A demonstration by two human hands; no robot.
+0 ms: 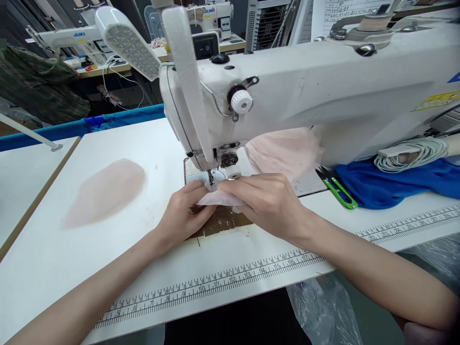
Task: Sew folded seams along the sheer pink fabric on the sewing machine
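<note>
Pink fabric piece (220, 197) lies left-right under needle (210, 178), L hand (183, 213) & R hand (268, 203) grip pinching it.

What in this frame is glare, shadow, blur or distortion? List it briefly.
Head view: even, soft light; faint shadows under both hands; mild sheen on the white sewing machine body; the printed ruler strip bows from lens distortion; background machines slightly soft; the pale pink fabric piece stays sharp.

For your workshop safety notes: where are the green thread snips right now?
In the head view, the green thread snips lie right of the right hand, beside the blue cloth.
</note>
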